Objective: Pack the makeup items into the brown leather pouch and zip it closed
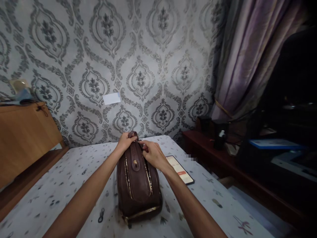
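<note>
A dark brown leather bag with gold zippers and a small gold stud lies on the patterned white sheet, its zipped end toward me. At its far end my left hand pinches the bag near the looped handle. Just right of it, my right hand is closed at the bag's upper right edge, with curled fingers. What its fingertips grip is too small to make out. A phone with a lit screen rests on the sheet, beyond my right forearm.
The sheet-covered bed reaches a patterned wall. A wooden cabinet stands at the left. On the right are a dark red shelf with small dark objects, a purple curtain and a blue-edged item.
</note>
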The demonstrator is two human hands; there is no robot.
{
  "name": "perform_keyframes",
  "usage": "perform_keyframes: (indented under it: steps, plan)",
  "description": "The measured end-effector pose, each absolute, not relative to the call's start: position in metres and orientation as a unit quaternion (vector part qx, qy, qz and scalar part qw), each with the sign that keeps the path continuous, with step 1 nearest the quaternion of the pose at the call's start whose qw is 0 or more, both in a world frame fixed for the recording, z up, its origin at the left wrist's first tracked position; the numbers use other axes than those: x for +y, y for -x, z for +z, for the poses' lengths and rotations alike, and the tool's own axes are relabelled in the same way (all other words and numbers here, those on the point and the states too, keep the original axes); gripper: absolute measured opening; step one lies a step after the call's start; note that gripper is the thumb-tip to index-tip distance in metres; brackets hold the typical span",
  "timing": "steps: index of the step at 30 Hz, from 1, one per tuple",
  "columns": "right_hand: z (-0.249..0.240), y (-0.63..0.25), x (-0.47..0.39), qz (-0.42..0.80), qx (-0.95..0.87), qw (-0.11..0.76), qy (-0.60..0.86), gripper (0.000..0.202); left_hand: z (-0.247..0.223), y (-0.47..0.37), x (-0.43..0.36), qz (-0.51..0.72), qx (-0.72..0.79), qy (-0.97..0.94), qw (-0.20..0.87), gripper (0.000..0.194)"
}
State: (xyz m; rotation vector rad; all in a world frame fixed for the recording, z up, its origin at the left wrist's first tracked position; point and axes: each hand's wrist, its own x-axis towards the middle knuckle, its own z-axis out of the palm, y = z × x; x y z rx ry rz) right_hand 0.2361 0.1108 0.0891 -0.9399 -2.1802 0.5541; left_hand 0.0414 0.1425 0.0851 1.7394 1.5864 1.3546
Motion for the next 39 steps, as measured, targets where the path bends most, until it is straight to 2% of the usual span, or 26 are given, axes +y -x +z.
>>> perform_keyframes:
  steps: [8, 19, 27, 39]
  plan:
    - [0.081, -0.237, 0.117, 0.191, -0.857, 0.349, 0.329, 0.045, 0.086, -0.043, 0.142, 0.498, 0.573, -0.617, 0.208, 0.021]
    - [0.07, -0.233, 0.121, 0.155, -0.868, 0.356, 0.308, 0.045, 0.094, -0.05, 0.121, 0.492, 0.559, -0.629, 0.225, 0.022]
    - [0.082, -0.237, 0.116, 0.215, -0.847, 0.362, 0.324, 0.044, 0.102, -0.056, 0.108, 0.473, 0.537, -0.646, 0.266, 0.027]
    - [0.085, -0.246, 0.108, 0.296, -0.819, 0.363, 0.331, 0.054, 0.103, -0.057, 0.108, 0.473, 0.542, -0.636, 0.28, 0.027]
